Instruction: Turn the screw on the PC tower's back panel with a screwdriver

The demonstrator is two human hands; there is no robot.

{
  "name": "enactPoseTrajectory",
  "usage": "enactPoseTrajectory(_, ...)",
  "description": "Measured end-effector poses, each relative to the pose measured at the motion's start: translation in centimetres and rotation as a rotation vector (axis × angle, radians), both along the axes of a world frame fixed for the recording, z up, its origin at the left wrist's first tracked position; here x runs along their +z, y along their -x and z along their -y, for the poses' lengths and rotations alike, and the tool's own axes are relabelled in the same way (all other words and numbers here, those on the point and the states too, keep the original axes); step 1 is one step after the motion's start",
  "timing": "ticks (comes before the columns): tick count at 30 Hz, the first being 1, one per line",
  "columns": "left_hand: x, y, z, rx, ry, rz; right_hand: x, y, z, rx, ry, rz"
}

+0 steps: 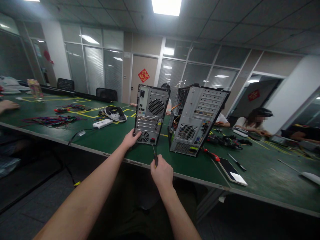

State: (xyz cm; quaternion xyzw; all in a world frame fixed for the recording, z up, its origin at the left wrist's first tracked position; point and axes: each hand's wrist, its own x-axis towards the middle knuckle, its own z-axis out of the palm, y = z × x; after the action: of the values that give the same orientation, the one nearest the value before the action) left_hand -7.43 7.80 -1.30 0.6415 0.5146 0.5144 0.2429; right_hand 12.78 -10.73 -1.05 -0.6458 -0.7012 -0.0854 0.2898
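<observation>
Now two computer cases (151, 114) (195, 119), one screwdriver (155, 156), two hands (130, 138) (162, 171).

Head camera looks forward and down, close over the green table (105, 141).

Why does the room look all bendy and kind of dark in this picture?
In the head view, the wide lens curves the table edge and ceiling lines; the ceiling light glares white while the floor stays dim. The left hand on the computer case and the right hand with the screwdriver look sharp; the far people are soft.
</observation>
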Motion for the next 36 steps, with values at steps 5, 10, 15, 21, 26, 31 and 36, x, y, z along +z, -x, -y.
enactPoseTrajectory(5, 0.1, -0.1, 0.1, -0.003, 0.011, 0.001, 0.2, 0.2, 0.0, -0.027, 0.047, -0.012)
enactPoseTrajectory(10, 0.0, -0.1, 0.0, 0.000, 0.002, 0.001, 0.5, 0.6, 0.0, -0.071, 0.099, -0.034)
enactPoseTrajectory(15, -0.1, 0.0, -0.1, -0.004, 0.010, 0.004, 0.3, 0.9, 0.2, -0.104, 0.096, -0.004)
enactPoseTrajectory(21, 0.0, -0.1, -0.1, 0.006, 0.014, -0.005, 0.4, 1.5, 0.3, -0.122, 0.022, 0.054)
enactPoseTrajectory(26, -0.1, -0.1, 0.0, 0.014, 0.009, -0.005, 1.1, 2.0, 0.2, -0.140, 0.083, -0.022)
enactPoseTrajectory(31, 0.2, -0.2, 0.2, 0.029, 0.019, -0.023, 1.3, 2.2, 0.1, -0.179, 0.102, -0.065)
enactPoseTrajectory(36, 0.2, -0.2, 0.2, 0.015, 0.011, -0.022, 0.7, 1.7, 0.2, -0.157, 0.046, -0.004)
